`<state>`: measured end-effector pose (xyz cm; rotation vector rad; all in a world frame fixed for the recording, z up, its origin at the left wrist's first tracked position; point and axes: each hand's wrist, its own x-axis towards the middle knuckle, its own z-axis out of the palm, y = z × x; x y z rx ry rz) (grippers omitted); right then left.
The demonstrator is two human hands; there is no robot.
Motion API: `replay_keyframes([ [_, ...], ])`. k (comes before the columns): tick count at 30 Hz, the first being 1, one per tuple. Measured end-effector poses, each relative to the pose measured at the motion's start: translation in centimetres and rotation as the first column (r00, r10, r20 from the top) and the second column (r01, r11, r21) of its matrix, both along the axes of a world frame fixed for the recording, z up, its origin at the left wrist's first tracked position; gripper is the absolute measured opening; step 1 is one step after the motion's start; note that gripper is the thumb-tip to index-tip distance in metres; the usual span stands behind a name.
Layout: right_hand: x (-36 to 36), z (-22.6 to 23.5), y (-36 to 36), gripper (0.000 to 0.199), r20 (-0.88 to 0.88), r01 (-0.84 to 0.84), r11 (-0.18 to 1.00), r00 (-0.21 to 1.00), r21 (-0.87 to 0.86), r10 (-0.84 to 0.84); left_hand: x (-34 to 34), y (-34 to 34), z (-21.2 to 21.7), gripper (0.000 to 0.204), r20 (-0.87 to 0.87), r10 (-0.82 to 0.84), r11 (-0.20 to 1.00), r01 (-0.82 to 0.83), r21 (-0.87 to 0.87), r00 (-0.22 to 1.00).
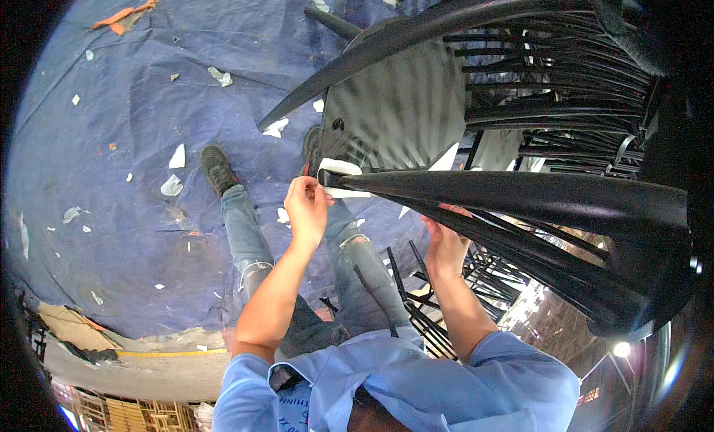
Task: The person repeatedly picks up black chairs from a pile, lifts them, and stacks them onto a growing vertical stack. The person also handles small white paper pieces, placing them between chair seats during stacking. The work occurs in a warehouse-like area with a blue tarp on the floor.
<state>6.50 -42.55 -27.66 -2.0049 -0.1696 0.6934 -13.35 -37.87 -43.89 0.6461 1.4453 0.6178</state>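
A glossy black chair [520, 190] with a curved rail and many thin spindles fills the right side. Its long tapering rail ends in a tip near the middle. A small white sheet [341, 166] lies around that tip, partly behind it. My left hand [306, 209] is at the tip, its fingers pinched on the sheet's edge. Lower and to the right, my right hand [446, 247] is closed around a thin black rail of the chair; part of its fingers is hidden behind it. The chair's broad, shiny black seat [398, 97] shows beyond the tip.
Blue sheeting [141, 209] covers the floor, wrinkled and strewn with white scraps [177, 157]. An orange strip [130, 12] lies far left. More black spindled pieces [424, 313] stand behind my right arm. Wooden frames [141, 416] are at the lower left.
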Motion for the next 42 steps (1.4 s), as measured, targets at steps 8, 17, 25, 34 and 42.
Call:
replay_keyframes([
  [8,0.1,0.3,0.1,0.033,-0.064,-0.056,0.998,0.997,-0.033,0.054,0.6,-0.7,-0.5,0.004,0.010,0.086,0.994,-0.085,-0.066,0.996],
  [17,0.8,3.9,-0.8,0.039,-0.256,-0.279,0.951,0.937,-0.136,0.238,-1.3,0.1,2.0,0.017,-0.312,-0.118,0.969,0.177,0.170,0.943],
  [25,14.8,17.0,-10.5,0.046,-0.169,-0.010,0.976,0.985,-0.216,-0.027,-0.5,5.4,12.3,0.046,-0.325,-0.251,0.852,0.367,0.372,0.912],
  [34,33.2,21.7,-5.6,0.058,-0.098,0.158,0.835,0.987,0.526,-0.125,4.1,16.0,34.6,0.042,0.286,-0.098,0.790,-0.101,0.605,0.953],
  [42,27.2,27.7,5.9,0.039,-0.215,-0.017,0.785,0.958,0.619,0.190,7.7,21.9,34.6,0.046,0.473,0.079,0.794,-0.342,0.502,0.877],
])
